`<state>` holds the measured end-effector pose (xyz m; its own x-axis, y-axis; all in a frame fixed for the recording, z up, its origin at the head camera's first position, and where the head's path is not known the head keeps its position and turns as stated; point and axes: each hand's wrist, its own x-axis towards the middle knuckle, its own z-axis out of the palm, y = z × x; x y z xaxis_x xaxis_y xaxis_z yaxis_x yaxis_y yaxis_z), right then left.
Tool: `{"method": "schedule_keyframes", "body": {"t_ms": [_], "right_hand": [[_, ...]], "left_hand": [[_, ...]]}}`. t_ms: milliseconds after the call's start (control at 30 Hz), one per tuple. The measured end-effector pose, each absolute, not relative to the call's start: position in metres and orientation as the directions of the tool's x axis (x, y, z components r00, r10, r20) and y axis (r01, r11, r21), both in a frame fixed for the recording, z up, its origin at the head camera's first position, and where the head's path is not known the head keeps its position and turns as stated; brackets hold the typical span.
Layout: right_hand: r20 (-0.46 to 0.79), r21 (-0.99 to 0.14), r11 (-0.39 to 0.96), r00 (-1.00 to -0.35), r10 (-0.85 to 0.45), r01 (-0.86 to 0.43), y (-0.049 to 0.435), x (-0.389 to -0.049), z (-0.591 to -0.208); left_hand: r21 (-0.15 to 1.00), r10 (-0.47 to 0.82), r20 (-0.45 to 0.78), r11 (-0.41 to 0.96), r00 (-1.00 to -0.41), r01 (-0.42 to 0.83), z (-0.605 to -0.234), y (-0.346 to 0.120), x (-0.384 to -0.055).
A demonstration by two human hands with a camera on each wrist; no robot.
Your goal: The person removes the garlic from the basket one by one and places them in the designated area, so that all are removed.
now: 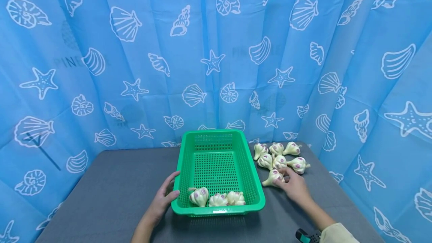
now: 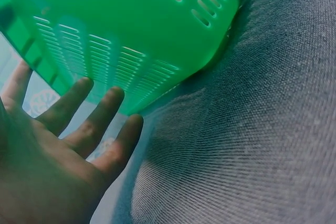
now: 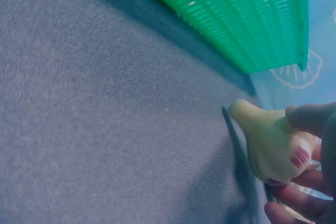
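A green plastic basket (image 1: 218, 210) stands on the table with several garlic bulbs inside at its near end, one of them a bulb (image 1: 199, 197) at the left. My left hand (image 1: 161, 200) is at the basket's left rim, its fingers spread and fairly straight along the outer wall (image 2: 110, 40). To the right of the basket, my right hand (image 1: 295, 186) holds a pale garlic bulb (image 3: 278, 145) with purple patches between thumb and fingers. That bulb is the nearest of a group of garlic bulbs (image 1: 265, 161) on the table.
A dark grey cloth (image 1: 111, 194) covers the table. Behind and at both sides hangs a blue curtain (image 1: 202, 66) with white shell prints. A black and green object (image 1: 305, 236) shows by the right sleeve (image 1: 337, 234).
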<state>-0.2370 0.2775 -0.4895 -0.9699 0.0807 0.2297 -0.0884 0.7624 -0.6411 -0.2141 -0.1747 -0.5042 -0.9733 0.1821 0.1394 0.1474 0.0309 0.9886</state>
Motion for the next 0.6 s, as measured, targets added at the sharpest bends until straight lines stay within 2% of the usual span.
{"method": "schedule_keyframes", "body": {"t_ms": [600], "right_hand": [[0.170, -0.572, 0.820, -0.974, 0.151, 0.027, 0.2762, -0.2451, -0.4903]], "left_hand": [[0.984, 0.208, 0.174, 0.011, -0.963, 0.180, -0.5067, -0.1769, -0.2150]]}}
